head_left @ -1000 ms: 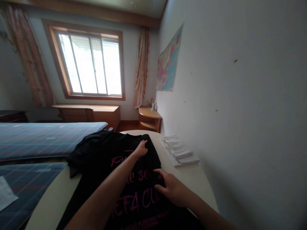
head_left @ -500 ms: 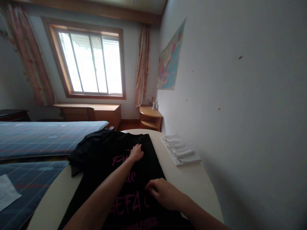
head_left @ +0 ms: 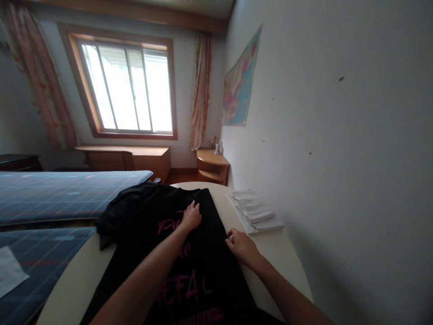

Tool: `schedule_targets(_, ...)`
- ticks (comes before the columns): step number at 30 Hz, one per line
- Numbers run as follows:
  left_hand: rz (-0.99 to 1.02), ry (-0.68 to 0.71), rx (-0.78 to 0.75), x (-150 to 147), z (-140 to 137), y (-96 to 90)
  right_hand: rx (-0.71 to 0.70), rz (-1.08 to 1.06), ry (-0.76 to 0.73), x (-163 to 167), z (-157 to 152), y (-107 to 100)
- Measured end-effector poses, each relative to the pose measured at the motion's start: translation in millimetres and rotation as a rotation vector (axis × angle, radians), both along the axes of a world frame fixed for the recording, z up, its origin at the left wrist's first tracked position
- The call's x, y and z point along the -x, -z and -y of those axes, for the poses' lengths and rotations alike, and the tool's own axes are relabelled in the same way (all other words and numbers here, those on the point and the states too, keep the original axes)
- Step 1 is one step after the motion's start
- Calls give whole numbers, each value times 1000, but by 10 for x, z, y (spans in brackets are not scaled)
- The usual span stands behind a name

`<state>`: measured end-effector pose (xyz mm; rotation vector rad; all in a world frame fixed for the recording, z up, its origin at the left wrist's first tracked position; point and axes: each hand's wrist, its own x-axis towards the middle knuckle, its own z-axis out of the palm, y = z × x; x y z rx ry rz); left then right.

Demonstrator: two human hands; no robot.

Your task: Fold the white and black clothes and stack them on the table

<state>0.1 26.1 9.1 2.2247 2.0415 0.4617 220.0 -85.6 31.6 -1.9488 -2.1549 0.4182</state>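
A black T-shirt [head_left: 209, 257] with pink lettering lies spread over a round cream table [head_left: 291, 271], its far left part bunched up. My left hand [head_left: 192, 216] rests on the upper part of the shirt beside the lettering, fingers stretched out and slightly apart, holding nothing. At the shirt's right edge, my right hand [head_left: 242, 247] has its thumb and fingers pinched together on the fabric. The lower end of the shirt runs out of view at the bottom.
Folded white cloths [head_left: 253, 210] lie at the table's right, close to the wall [head_left: 338, 189]. Left of the table are blue plaid mattresses [head_left: 67, 194], with a white sheet [head_left: 10, 271] on the nearer one. A corner shelf [head_left: 213, 158] and desk [head_left: 152, 153] stand farther back.
My right hand has moved from above the shirt's lettering outward and away from me to its right edge. My left hand has stayed nearly in place on the fabric.
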Motion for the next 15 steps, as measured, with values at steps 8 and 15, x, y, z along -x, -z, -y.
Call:
schedule_targets(8, -2, -4, -2, 52, 50, -9, -63, 27, 8, 89, -214, -12)
schedule_targets(15, 16, 89, 48, 165, 45, -47, -169, -12, -113, 383, -681, 54)
